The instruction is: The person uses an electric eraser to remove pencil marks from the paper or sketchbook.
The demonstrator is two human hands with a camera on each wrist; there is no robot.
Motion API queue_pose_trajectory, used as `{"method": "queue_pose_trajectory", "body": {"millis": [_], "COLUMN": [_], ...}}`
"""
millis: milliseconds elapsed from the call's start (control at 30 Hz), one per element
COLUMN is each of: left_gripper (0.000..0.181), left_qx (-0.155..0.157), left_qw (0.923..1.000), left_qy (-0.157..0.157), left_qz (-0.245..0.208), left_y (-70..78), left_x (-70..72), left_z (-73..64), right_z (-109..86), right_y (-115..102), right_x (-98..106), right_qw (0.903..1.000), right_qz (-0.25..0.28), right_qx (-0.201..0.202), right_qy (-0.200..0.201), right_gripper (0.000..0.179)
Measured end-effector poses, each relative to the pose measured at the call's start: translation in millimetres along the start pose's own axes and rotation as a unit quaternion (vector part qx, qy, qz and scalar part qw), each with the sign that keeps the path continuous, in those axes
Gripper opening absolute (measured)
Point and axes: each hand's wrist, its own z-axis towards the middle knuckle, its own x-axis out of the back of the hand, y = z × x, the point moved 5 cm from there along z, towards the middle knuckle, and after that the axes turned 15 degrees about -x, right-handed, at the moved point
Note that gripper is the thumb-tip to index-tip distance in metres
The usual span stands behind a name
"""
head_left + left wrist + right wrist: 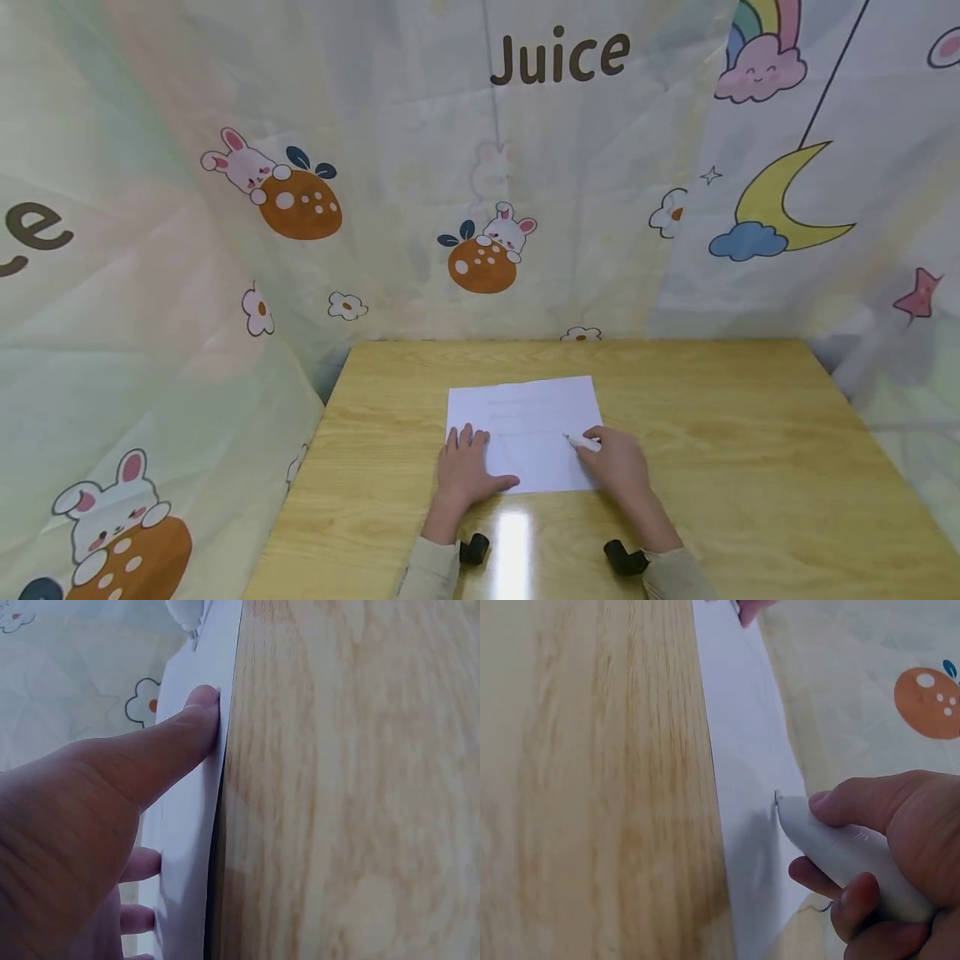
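Note:
A white sheet of paper (pixel 536 462) with faint horizontal lines lies on the wooden table. My left hand (pixel 467 473) rests on its left part, fingers spread; in the left wrist view the thumb (pixel 176 742) presses near the edge closest to me, which lifts slightly off the table. On the right side, my right hand (pixel 621 463) grips a thick white pen-shaped tool (pixel 840 847) with a thin dark tip. That tip is at the paper's surface, near the right end of the lowest clear line; whether it touches cannot be told. The tool's exact kind is unclear.
The wooden table (pixel 750 467) extends to both sides of the sheet. Behind and at the sides hangs a printed cloth (pixel 397 167) with bunnies, flowers and a moon. Black wrist-worn pieces (pixel 474 550) show at both cuffs.

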Motion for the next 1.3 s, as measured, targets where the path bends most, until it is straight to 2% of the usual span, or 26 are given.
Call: {"method": "queue_pose_trajectory", "body": {"millis": [167,333,467,533,700,767,967,1167,1300], "left_gripper": [0.097,0.096,0.097,0.097,0.097,0.099,0.099,0.098,0.097], "left_qx": [-0.001,0.000,-0.001,-0.004,0.001,0.004,0.007,0.003,0.005], "left_qw": [0.9999,1.0000,0.9999,0.9999,0.9998,0.9997,0.9999,0.9997,0.9997], "left_qy": [-0.007,0.000,-0.016,-0.012,-0.006,-0.014,-0.015,-0.019,-0.018], "left_qz": [-0.009,-0.004,-0.003,-0.008,-0.017,-0.018,0.001,-0.012,-0.014], "left_y": [0.4,-2.0,-2.7,-2.4,-2.3,-2.4,-3.7,0.0,1.6], "left_x": [-3.3,-3.0,-3.8,-3.7,-2.6,-2.8,-3.1,-2.9,-2.1], "left_z": [-2.8,-5.6,-6.9,-7.1,-5.9,-4.8,-0.9,-2.5,-2.8], "right_z": [0.0,1.2,-0.4,-1.5,-1.5,-1.1,5.3,7.0,5.9], "right_y": [-2,-12,-14,-14,-17,-17,-24,-26,-29], "right_x": [0,-3,-2,0,3,5,6,7,7], "right_qw": [0.9998,0.9995,0.9986,0.9984,0.9988,0.9987,0.9982,0.9973,0.9979], "right_qz": [-0.014,-0.026,-0.037,-0.038,-0.036,-0.034,-0.046,-0.063,-0.056], "right_qx": [-0.010,0.006,-0.011,-0.016,-0.006,-0.014,-0.001,-0.009,-0.003], "right_qy": [-0.013,-0.020,-0.036,-0.040,-0.034,-0.034,-0.038,-0.038,-0.033], "right_gripper": [0.024,0.024,0.023,0.023,0.024,0.024,0.024,0.022,0.023]}}
